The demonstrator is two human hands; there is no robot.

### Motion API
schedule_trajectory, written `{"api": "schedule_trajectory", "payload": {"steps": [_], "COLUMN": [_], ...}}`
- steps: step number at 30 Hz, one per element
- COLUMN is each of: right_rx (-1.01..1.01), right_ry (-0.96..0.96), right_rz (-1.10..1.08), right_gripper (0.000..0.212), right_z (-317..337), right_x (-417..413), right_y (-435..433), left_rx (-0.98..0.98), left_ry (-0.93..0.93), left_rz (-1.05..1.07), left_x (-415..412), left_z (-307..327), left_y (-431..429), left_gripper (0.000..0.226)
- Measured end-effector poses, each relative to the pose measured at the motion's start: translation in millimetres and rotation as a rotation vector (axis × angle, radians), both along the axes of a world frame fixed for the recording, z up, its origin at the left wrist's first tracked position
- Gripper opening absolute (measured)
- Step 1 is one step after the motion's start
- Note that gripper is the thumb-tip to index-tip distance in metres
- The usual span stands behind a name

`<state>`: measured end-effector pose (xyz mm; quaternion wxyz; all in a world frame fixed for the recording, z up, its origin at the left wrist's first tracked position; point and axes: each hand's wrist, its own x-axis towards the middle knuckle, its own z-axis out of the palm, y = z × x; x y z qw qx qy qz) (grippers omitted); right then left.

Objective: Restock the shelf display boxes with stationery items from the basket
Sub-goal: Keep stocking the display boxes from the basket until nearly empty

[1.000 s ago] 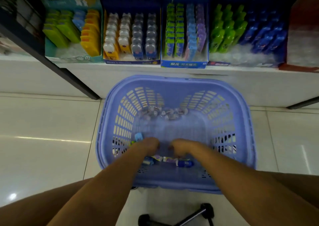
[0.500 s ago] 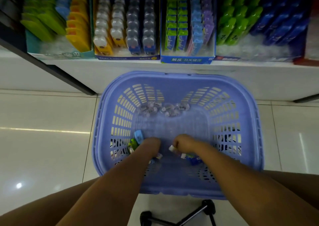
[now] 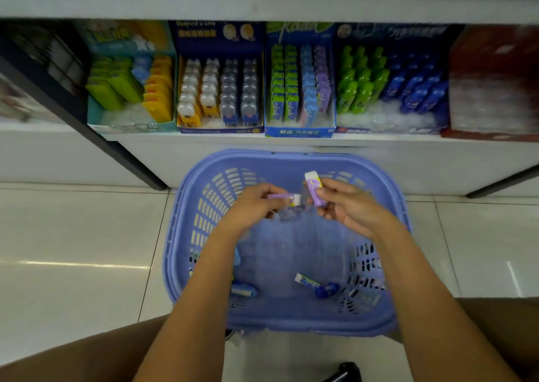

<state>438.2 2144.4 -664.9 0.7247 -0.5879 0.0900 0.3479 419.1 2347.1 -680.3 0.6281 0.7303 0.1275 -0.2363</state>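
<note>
A purple plastic basket (image 3: 291,160) stands on the floor below the shelf. My left hand (image 3: 253,206) pinches a purple eraser (image 3: 284,198) that lies sideways, above the basket's middle. My right hand (image 3: 350,206) holds a second purple eraser (image 3: 313,187) with its white tip up. On the basket floor lie a blue-sleeved eraser (image 3: 306,281), a dark blue item (image 3: 328,289) and another blue item (image 3: 243,291) by my left forearm. The display box with green, blue and purple erasers (image 3: 300,90) sits on the shelf straight ahead.
Other display boxes line the shelf: yellow and green items (image 3: 131,90) at the left, white and grey ones (image 3: 218,93), green and blue bottles (image 3: 388,87), a red box (image 3: 493,84) at the right. A dark post (image 3: 87,125) slants down at the left. A black stand (image 3: 347,373) is at my feet.
Both hands have risen from the basket floor, each now holding a purple eraser above the basket. The view has tilted up toward the shelf.
</note>
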Motion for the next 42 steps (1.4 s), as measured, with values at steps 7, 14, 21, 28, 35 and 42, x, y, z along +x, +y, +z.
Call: {"api": "schedule_trajectory", "payload": {"steps": [7,14,21,28,35,42], "right_rx": [-0.483,-0.854,-0.907,-0.993,-0.944,-0.336], "right_ry": [-0.625,-1.021,-1.070,-1.065,-1.004,-0.743], "right_rz": [-0.223,-0.181,0.038,0.118,0.003,0.153], "right_gripper": [0.016,0.018,0.020,0.024,0.030,0.015], "right_z": [73.1,107.6,106.7,95.4,103.6,115.6], "right_x": [25.3,80.8,107.1,113.1,97.6,41.8], "right_y": [-17.7,-4.7,6.2,11.9,12.6,16.2], "left_rx": [-0.224,-0.398,-0.224,-0.228,-0.027,0.144], "left_ry": [-0.267,-0.252,-0.277,-0.231,-0.336,-0.499], "left_rz": [0.218,0.242,0.209,0.132,0.053,-0.044], "left_x": [-1.1,-5.3,-8.2,-7.3,-6.7,14.6], "left_z": [64.1,80.3,77.6,78.4,80.9,99.5], "left_y": [8.8,4.5,-1.4,-6.8,-11.1,-23.5], "left_gripper": [0.007,0.014,0.005,0.010,0.015,0.009]}}
